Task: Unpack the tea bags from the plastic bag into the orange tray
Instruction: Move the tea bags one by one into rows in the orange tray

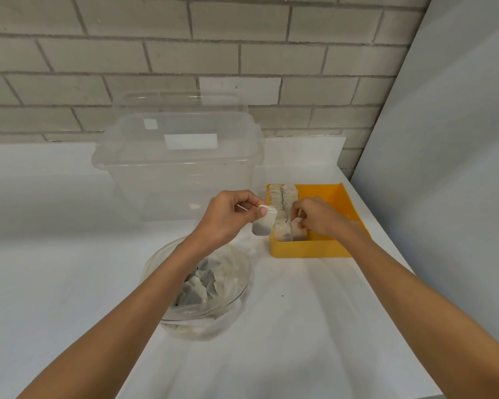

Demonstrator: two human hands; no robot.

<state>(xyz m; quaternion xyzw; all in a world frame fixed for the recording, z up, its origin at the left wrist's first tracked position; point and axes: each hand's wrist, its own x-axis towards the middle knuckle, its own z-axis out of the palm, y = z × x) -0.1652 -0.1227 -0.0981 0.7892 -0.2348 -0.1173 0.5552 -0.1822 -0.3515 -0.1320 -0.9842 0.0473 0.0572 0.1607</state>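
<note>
Beside orange tray (308, 249), left hand (228, 215) pinches tea bag (264, 225); right hand (317, 216) pinches another inside.

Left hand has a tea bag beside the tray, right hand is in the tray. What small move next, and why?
Probably carry the tea bag that the left hand pinches over the orange tray's left wall and stand it against the front bag, which the right hand seems to steady. The held bag hangs just outside that wall, and the rows end there.
</note>
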